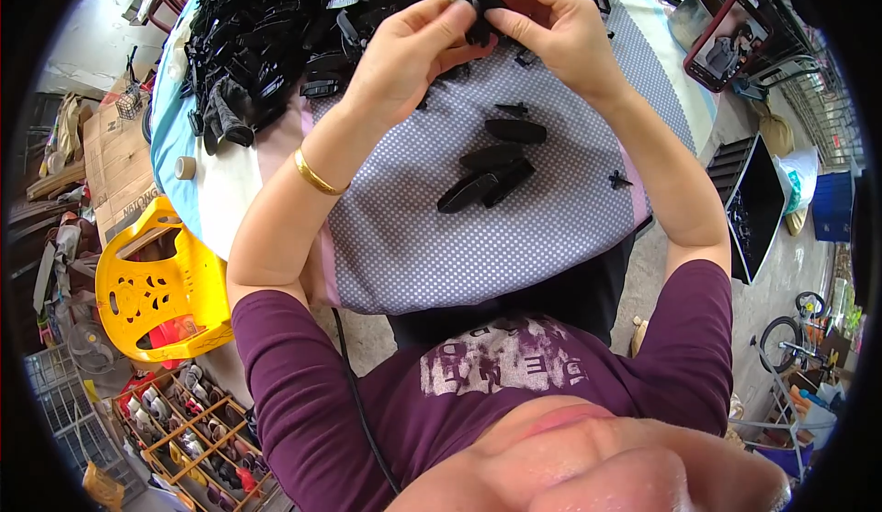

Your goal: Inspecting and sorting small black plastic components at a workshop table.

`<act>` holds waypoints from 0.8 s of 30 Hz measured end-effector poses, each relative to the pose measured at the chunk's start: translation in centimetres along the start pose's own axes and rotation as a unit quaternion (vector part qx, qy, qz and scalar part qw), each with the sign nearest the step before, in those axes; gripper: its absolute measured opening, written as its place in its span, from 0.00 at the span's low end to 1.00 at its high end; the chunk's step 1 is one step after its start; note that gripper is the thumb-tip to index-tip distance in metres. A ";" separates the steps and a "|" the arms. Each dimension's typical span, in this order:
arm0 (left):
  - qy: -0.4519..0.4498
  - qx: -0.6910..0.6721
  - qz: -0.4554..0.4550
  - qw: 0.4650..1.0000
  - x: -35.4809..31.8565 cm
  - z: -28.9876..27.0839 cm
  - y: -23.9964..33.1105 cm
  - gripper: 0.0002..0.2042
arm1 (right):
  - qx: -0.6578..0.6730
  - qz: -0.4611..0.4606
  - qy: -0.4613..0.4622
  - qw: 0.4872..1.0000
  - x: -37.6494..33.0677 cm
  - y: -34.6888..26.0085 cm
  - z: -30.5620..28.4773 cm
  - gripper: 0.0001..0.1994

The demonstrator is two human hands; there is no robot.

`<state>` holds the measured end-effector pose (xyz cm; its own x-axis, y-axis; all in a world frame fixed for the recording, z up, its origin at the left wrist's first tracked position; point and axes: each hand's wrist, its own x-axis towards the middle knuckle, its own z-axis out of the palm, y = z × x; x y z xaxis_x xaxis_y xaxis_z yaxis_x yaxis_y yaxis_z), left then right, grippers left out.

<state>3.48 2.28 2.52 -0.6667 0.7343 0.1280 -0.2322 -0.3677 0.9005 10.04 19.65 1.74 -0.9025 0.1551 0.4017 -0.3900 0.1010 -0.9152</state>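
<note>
Above the far part of the patterned cloth (395,255), I grip a small black plastic part (480,18) with both hands. My left hand (404,57) pinches it from the left between thumb and fingers. From the right, the thumb and fingers of my right hand (568,42) close on the same part; one finger is wrapped in tan tape. The part's exact kind is hidden by my fingertips. Nearer me lie several loose oval black pieces (516,131). Small cross-shaped black pieces (620,180) rest apart from them on the cloth.
A big heap of black plastic parts (262,30) covers the table's far left. Black gloves (228,115) and a tape roll (185,168) lie at its edge. A yellow chair (165,278) stands left; a phone (728,42) and a black bin (755,209) are right.
</note>
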 end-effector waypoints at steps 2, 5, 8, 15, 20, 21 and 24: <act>0.023 0.090 0.016 0.996 -0.3 0.5 0.0 0.14 | -0.104 -0.032 -0.017 0.994 -0.2 -0.1 -0.1 0.16; 0.041 0.173 0.036 0.983 -0.3 0.7 0.2 0.15 | -0.089 -0.030 -0.028 0.995 -0.7 -0.7 0.5 0.16; 0.055 0.171 0.057 0.982 -0.4 0.6 0.3 0.15 | -0.090 -0.035 -0.031 0.995 -0.7 -1.1 0.6 0.17; 0.083 0.203 0.099 0.971 -0.2 0.2 -0.1 0.15 | -0.171 -0.083 -0.004 0.982 -0.8 -1.0 0.7 0.16; 0.105 0.120 0.063 0.985 -0.4 1.1 -0.3 0.15 | -0.366 -0.151 0.009 0.918 -1.3 -1.9 1.5 0.16; 0.100 0.120 0.068 0.985 -0.4 1.1 -0.2 0.14 | -0.366 -0.150 0.010 0.918 -1.3 -1.8 1.6 0.16; 0.080 0.142 0.087 0.983 -0.4 0.6 0.1 0.13 | -0.393 -0.164 0.019 0.905 -1.1 -1.5 1.6 0.14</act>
<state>4.12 2.27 2.77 -0.7869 0.5667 0.2441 0.0872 -0.2894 0.9532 11.31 17.81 2.60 -0.7491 0.0215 0.6621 -0.3727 0.8126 -0.4480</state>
